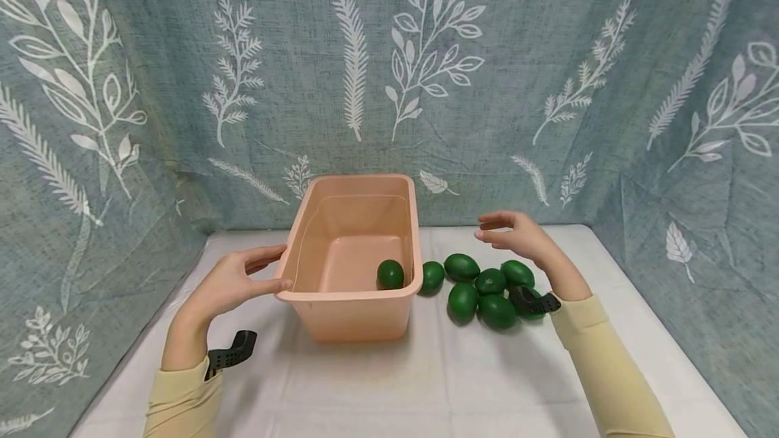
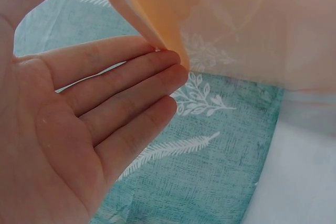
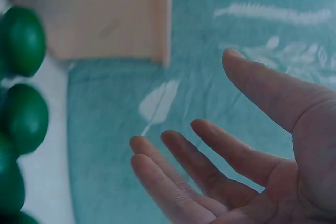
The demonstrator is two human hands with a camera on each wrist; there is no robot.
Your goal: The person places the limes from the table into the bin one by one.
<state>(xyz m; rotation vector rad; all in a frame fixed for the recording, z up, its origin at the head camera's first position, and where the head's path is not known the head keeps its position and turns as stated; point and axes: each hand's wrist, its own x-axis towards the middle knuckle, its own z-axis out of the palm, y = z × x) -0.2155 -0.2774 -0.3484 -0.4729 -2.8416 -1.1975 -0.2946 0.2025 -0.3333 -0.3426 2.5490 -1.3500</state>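
Observation:
A peach-coloured plastic bin stands on the table, with one smooth, dark green, egg-shaped piece, avocado-like, inside at its near right corner. My left hand touches the bin's left rim, its fingers nearly straight against the edge. Several more green egg-shaped pieces lie grouped to the right of the bin. Above and behind that group hovers my right hand, holding nothing. In the right wrist view its thumb and fingers are spread apart, with the green pieces off to the left.
A white cloth covers the table. Blue-green curtains with white leaf prints hang behind it and along both sides. Each wrist wears a black strap mount.

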